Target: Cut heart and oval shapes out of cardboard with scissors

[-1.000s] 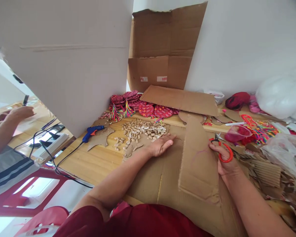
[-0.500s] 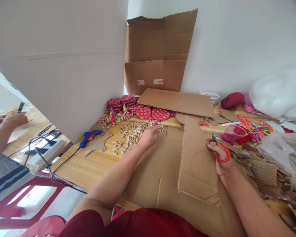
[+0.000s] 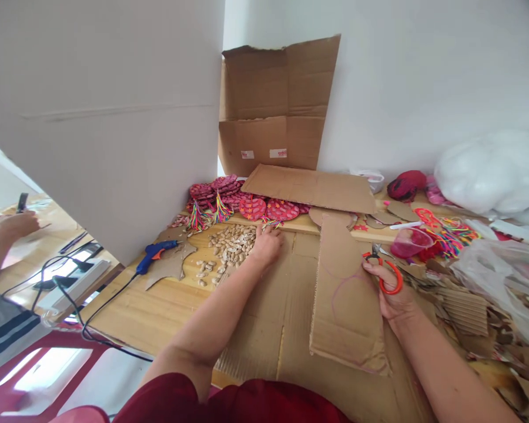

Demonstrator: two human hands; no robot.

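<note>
My left hand (image 3: 268, 244) lies palm down at the right edge of a pile of pale shelled pieces (image 3: 233, 247), its fingers apart on the cardboard sheet. Whether anything is under the palm is hidden. My right hand (image 3: 390, 285) is closed round orange-handled scissors (image 3: 392, 277), the blades pointing away from me. Beside it, a cardboard strip (image 3: 346, 311) with purple curved lines drawn on it rests on the large flat cardboard (image 3: 268, 329).
A blue glue gun (image 3: 154, 257) with a black cable lies at left on torn cardboard. Red patterned pouches (image 3: 253, 207) with tassels sit behind. Cardboard scraps (image 3: 465, 311) and plastic bags (image 3: 496, 270) fill the right. Another person's hand (image 3: 15, 226) shows far left.
My left hand has gone from pinched fingers to spread fingers lowered beside the pile. The right hand still holds the scissors. The view has shifted slightly.
</note>
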